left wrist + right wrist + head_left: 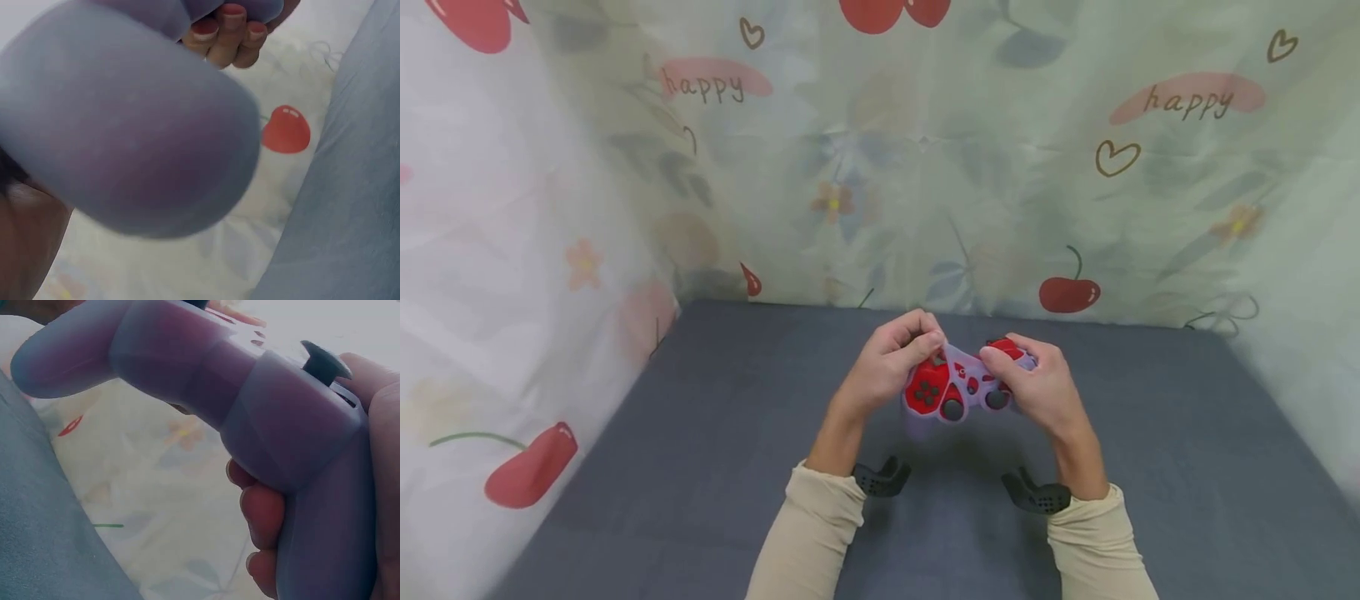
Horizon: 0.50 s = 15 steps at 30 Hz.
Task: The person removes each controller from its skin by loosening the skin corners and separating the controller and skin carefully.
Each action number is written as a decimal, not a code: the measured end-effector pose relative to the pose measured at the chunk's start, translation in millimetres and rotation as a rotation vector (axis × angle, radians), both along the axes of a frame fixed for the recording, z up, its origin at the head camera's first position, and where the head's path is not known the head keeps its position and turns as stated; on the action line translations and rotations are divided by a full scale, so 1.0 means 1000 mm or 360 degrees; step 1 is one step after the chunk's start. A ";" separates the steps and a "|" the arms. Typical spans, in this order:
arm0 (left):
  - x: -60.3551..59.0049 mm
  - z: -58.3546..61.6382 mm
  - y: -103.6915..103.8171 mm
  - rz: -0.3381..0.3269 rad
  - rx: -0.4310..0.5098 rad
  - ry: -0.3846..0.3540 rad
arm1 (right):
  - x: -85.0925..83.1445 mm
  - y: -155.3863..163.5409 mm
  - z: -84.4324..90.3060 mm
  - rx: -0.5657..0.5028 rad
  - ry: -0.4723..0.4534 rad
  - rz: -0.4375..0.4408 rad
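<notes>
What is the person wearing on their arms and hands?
Both arms wear long beige sleeves ending near the wrists. Just past each cuff sits a black perforated wrist mount, one per arm. The left hand and right hand are bare, without gloves. The right hand's fingernails are painted red.

I see the controller (958,385) only partly from the head cam: both hands cover its outer ends. On the left wrist cam its lilac handle (125,119) is blurred, too close, and cut by the frame edge. Right wrist cam: the lower handle runs off the bottom; button marks are too small to read.
</notes>
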<state>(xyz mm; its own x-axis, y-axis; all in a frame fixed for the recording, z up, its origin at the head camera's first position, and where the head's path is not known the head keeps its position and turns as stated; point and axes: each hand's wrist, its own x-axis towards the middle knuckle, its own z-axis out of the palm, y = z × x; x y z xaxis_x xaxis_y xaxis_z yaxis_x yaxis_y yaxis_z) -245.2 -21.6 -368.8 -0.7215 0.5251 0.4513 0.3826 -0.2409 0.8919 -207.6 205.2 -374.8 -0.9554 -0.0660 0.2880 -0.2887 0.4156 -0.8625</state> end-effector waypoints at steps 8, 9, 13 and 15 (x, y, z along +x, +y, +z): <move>0.003 0.004 -0.002 0.0077 -0.0143 0.0077 | 0.003 0.004 0.003 0.0051 0.0069 0.0053; 0.002 0.003 -0.003 0.0094 -0.0163 0.0092 | 0.003 0.004 0.004 0.0053 0.0066 0.0055; 0.001 0.002 -0.003 0.0142 -0.0224 0.0135 | 0.005 0.005 0.006 0.0055 0.0070 0.0069; 0.001 0.001 -0.004 0.0153 -0.0236 0.0149 | 0.006 0.006 0.007 0.0059 0.0091 0.0077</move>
